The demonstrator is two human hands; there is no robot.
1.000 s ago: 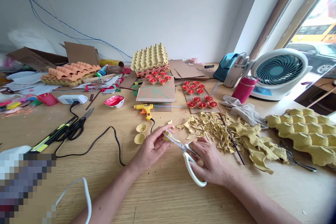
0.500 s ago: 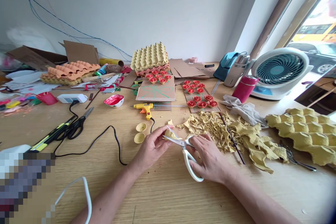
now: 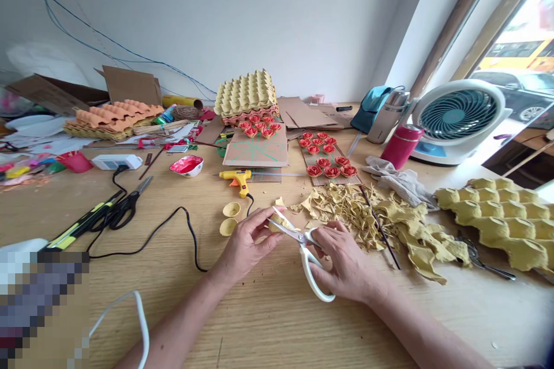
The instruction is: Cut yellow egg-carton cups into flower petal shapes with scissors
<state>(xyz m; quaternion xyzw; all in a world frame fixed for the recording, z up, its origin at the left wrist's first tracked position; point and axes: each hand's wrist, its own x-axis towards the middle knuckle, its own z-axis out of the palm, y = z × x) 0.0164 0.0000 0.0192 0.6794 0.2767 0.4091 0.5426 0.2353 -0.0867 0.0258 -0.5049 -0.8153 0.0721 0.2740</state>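
My left hand (image 3: 247,244) pinches a small yellow piece of egg carton (image 3: 282,221) over the middle of the table. My right hand (image 3: 341,259) grips white-handled scissors (image 3: 312,277), thumb in one loop. The scissor blades are parted, with the carton piece between them; my left fingers partly hide it. Left of my left hand lie two cut yellow carton cups (image 3: 231,210). A heap of yellow carton scraps (image 3: 346,210) lies just beyond my right hand.
A yellow glue gun (image 3: 236,177) with a black cord lies ahead. Red paper flowers (image 3: 331,171) sit on cardboard. At right are a yellow egg tray (image 3: 497,216), a pink flask (image 3: 402,147) and a fan (image 3: 461,118). Black scissors (image 3: 125,210) and a red-lined bowl (image 3: 187,166) are at left.
Both hands stay in nearly the same place, still holding the carton piece and the scissors. The whole view has shifted slightly.
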